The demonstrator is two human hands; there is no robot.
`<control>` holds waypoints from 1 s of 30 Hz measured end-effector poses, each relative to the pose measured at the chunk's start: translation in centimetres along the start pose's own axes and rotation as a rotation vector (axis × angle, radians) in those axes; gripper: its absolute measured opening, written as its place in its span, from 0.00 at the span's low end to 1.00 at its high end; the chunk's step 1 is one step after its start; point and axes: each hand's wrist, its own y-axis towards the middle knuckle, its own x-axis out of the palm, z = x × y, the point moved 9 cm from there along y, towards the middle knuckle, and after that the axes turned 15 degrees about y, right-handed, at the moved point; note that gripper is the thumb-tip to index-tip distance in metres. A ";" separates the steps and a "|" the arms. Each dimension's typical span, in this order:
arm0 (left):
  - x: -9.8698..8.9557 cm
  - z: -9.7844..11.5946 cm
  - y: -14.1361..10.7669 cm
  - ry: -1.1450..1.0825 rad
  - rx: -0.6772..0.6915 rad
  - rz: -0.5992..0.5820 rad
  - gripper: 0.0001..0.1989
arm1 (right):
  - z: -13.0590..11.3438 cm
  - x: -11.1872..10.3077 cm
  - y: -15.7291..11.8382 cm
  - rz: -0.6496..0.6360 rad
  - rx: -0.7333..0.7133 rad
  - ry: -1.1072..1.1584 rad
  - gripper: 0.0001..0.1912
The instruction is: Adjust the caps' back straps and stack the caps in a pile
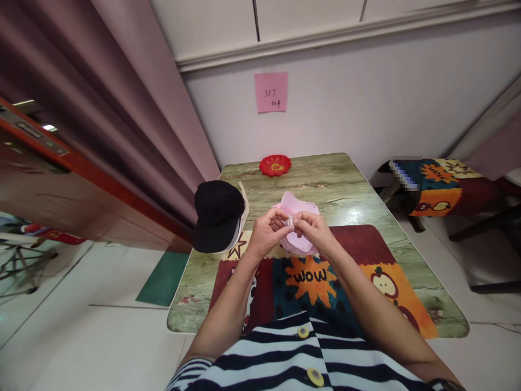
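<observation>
A pink cap [299,241] with rows of small holes lies on the patterned mat, under and between my hands. My left hand [271,228] pinches a small pale piece that looks like the cap's strap. Close against it, my right hand [312,228] pinches the same piece from the other side. The fingertips nearly meet and hide most of the strap. To the left of my left hand, a black cap [217,209] rests on top of lighter caps at the table's left edge.
A red scalloped dish [275,165] stands at the back of the wood-patterned table [337,174]. The colourful mat [358,244] covers its front. A pink curtain and wooden door [122,195] rise on the left. Another mat-covered surface [443,187] stands at the right.
</observation>
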 end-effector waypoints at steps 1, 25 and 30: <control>0.0 0.0 0.0 -0.004 -0.001 -0.001 0.15 | 0.0 0.0 0.0 -0.003 -0.002 0.000 0.19; 0.3 0.5 0.2 0.017 -0.012 -0.092 0.15 | -1.8 -0.1 -0.2 -0.227 -0.038 -0.234 0.15; 0.0 1.1 0.2 0.062 0.017 -0.062 0.12 | -1.1 -0.2 -0.1 -0.148 -0.023 -0.146 0.18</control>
